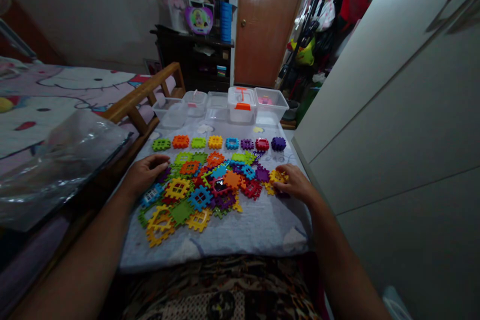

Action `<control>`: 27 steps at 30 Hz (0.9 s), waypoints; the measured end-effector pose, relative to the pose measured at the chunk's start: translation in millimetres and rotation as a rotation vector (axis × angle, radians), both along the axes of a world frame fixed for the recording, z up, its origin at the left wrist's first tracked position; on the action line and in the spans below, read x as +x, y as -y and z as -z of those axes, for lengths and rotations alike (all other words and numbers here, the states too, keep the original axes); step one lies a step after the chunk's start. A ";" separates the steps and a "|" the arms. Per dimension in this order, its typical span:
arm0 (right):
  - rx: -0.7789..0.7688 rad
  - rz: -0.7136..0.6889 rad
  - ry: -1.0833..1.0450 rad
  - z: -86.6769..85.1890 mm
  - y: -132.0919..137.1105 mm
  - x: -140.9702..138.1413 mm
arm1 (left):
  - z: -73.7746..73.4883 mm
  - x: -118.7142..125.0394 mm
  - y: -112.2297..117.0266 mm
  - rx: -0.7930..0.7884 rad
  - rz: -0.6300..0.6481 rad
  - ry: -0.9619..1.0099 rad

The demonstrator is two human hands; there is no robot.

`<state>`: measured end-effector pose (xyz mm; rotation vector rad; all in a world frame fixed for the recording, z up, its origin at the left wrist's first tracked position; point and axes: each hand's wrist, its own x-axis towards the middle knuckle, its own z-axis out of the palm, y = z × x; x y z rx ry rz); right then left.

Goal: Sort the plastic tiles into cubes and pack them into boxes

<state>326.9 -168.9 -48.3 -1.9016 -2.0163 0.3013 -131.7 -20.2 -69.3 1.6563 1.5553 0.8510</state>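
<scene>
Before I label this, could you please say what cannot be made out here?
In the head view:
- Yellow piece: partly covered by the right hand; grip unclear.
- Purple piece: partly covered by the left hand.
- Pile: lower pieces hidden beneath upper ones.
- Door: cut off by top edge.
</scene>
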 end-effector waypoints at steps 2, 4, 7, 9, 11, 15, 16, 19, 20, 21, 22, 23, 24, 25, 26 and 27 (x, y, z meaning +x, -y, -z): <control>-0.001 0.007 0.007 1.8 0.7 0.3 | 1.0 0.0 -0.3 -0.006 -0.005 0.008; -0.012 0.024 0.028 1.4 0.2 1.1 | 2.1 -0.4 -0.6 -0.021 -0.003 0.022; -0.062 0.043 0.093 -0.9 -2.5 1.3 | 3.2 -1.1 -1.0 -0.025 0.012 0.021; -0.093 0.046 0.132 -1.7 -4.5 -0.1 | 3.7 -1.6 -1.5 -0.007 0.013 0.014; -0.098 0.052 0.155 -1.1 -5.8 -2.3 | 4.8 -2.3 -2.4 0.010 0.015 0.006; -0.066 0.082 0.180 0.6 -6.7 -4.7 | 7.4 -3.8 -4.1 0.014 0.031 0.005; -0.048 0.089 0.174 0.1 -7.4 -4.6 | 7.6 -3.9 -4.2 0.017 0.030 0.006; 0.049 0.079 0.120 -5.2 -13.9 -4.4 | 6.6 -3.0 -3.6 0.017 0.015 0.025; 0.087 0.063 0.094 -8.3 -18.4 -5.5 | 6.0 -2.4 -3.3 0.009 0.011 0.040; 0.119 0.041 0.069 -11.7 -24.3 -7.6 | 5.3 -1.8 -2.9 0.001 0.007 0.058; 0.142 0.015 0.048 -15.4 -31.7 -11.0 | 4.8 -1.2 -2.5 -0.005 0.006 0.074; 0.154 -0.013 0.033 -19.1 -40.5 -15.8 | 4.3 -0.7 -2.2 -0.008 0.006 0.087; 0.155 -0.040 0.024 -22.5 -50.8 -22.2 | 3.9 -0.3 -2.1 -0.007 0.006 0.096; 0.149 -0.066 0.023 -25.5 -62.2 -30.1 | 3.7 -0.1 -2.0 -0.003 0.008 0.102; 0.137 -0.088 0.030 -27.8 -74.6 -39.2 | 3.5 -0.1 -2.0 0.003 0.012 0.103; 0.122 -0.103 0.041 -29.4 -87.6 -49.5 | 3.5 -0.2 -2.0 0.008 0.015 0.102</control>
